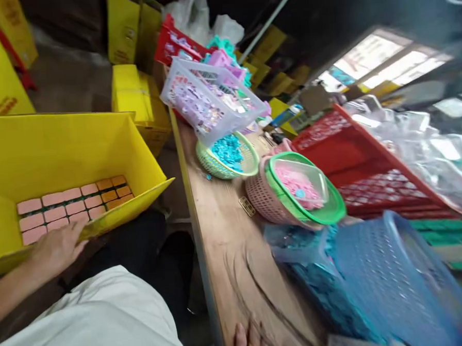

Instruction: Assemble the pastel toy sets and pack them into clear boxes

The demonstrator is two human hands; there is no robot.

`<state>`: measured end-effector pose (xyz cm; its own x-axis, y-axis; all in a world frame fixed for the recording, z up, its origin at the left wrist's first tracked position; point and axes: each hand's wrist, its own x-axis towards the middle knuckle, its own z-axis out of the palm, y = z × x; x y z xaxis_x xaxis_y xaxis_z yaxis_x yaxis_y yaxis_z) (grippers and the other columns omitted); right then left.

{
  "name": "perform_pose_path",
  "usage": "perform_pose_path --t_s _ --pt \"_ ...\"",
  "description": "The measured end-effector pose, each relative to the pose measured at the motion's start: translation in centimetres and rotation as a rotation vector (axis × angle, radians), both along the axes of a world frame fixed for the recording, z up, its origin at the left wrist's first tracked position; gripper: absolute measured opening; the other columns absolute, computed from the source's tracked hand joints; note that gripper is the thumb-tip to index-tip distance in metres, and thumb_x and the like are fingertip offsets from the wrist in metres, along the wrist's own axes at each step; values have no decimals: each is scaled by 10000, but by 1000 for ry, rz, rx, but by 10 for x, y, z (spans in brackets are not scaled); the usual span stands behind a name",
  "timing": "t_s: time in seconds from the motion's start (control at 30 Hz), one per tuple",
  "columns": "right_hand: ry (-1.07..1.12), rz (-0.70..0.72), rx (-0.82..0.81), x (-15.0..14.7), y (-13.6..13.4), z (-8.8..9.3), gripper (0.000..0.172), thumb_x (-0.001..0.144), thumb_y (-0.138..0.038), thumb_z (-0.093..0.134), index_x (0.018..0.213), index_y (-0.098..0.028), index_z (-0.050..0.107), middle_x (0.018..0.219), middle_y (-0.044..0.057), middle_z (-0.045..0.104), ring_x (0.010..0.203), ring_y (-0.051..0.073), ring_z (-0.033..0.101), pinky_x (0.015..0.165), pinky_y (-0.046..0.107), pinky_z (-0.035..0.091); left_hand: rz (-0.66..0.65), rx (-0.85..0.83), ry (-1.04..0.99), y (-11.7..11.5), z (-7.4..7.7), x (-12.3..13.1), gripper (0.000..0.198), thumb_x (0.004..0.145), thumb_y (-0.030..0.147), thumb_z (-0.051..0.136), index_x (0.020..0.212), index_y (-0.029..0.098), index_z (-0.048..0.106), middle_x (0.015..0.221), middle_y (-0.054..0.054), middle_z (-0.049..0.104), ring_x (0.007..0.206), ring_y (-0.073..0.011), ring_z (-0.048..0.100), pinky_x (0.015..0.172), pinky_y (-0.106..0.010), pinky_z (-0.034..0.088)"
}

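Note:
On the left stands an open yellow cardboard box [59, 146] with rows of pink blocks [56, 213] and a few orange blocks [112, 194] on its floor. My left hand [60, 248] grips the near rim of this box, fingers on both sides of the edge. At the bottom of the view my right hand [252, 343] rests on the wooden table [219, 235], its fingers stretched out and holding nothing. Most of that hand is cut off by the frame. Dark curved strands [260, 285] lie on the wood just above it.
Along the table stand a clear bin of purple pieces [211, 99], a basket of turquoise pieces [230, 151], a green basket [335, 203] holding pink pieces, and a blue basket [391, 273]. A red crate [370, 160] leans behind. More yellow boxes [132, 93] stand beyond.

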<state>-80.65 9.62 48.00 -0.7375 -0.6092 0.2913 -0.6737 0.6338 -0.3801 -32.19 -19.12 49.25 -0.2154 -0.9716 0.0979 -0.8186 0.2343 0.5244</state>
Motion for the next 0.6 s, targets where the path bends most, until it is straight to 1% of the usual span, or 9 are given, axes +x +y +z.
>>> perform_pose_path --t_s 0.07,0.13,0.23,0.27,0.33,0.37,0.43,0.53,0.6 --pt "97 33 -34 -1 -18 10 630 813 -717 417 1411 -800 239 1378 66 609 1301 506 563 890 834 412 135 54 -79 17 12 28 551 825 667 500 1201 306 677 1012 -74 752 961 -303 698 792 -388 494" --pt "118 230 -51 -2 -60 31 641 860 -680 444 1485 -699 300 1404 115 571 1313 507 548 925 824 432 233 145 -179 24 26 44 529 912 582 435 1218 215 663 1063 -108 743 1059 -359 675 962 -523 491" --pt "112 610 -137 6 -164 75 588 940 -556 521 1487 -340 526 1380 204 563 1320 443 549 1029 728 479 282 212 -326 19 48 37 484 994 390 392 1315 93 598 1192 -158 720 1153 -402 644 1029 -634 445" --pt "85 770 -170 12 -203 88 536 966 -514 508 1438 -267 567 1338 196 592 1280 397 579 1035 669 505 285 212 -369 17 54 30 483 1015 357 366 1339 71 582 1210 -158 716 1163 -399 640 1026 -623 450" --pt "26 1099 -113 33 -275 106 447 1002 -410 492 1403 -237 586 1267 155 635 1166 302 637 1004 518 557 297 212 -427 13 63 16 488 1050 313 314 1382 52 559 1192 -135 724 1159 -378 645 1018 -577 460" --pt "38 1246 -23 46 -303 110 421 999 -353 510 1394 -234 595 1251 142 649 1142 279 644 1003 472 556 305 214 -443 13 65 10 490 1060 300 299 1399 52 551 1182 -120 727 1155 -363 649 1018 -550 460" --pt "150 1413 280 72 -340 107 412 990 -302 543 1390 -228 605 1270 131 659 1198 276 620 1036 435 524 335 221 -456 13 67 3 459 1055 282 358 1411 66 551 1189 -104 730 1145 -328 657 1026 -502 452" --pt "299 1446 691 94 -349 86 396 987 -292 566 1372 -225 627 1314 125 666 1265 279 600 1045 405 496 382 218 -460 10 66 -2 429 1014 244 487 1416 111 555 1254 -112 721 1118 -266 658 1029 -444 445" --pt "327 1415 813 92 -341 70 326 946 -250 621 1259 -206 701 1205 128 720 1170 279 664 970 379 523 398 216 -447 3 64 -3 432 991 218 526 1412 129 566 1246 -117 728 1085 -244 655 1016 -428 448"
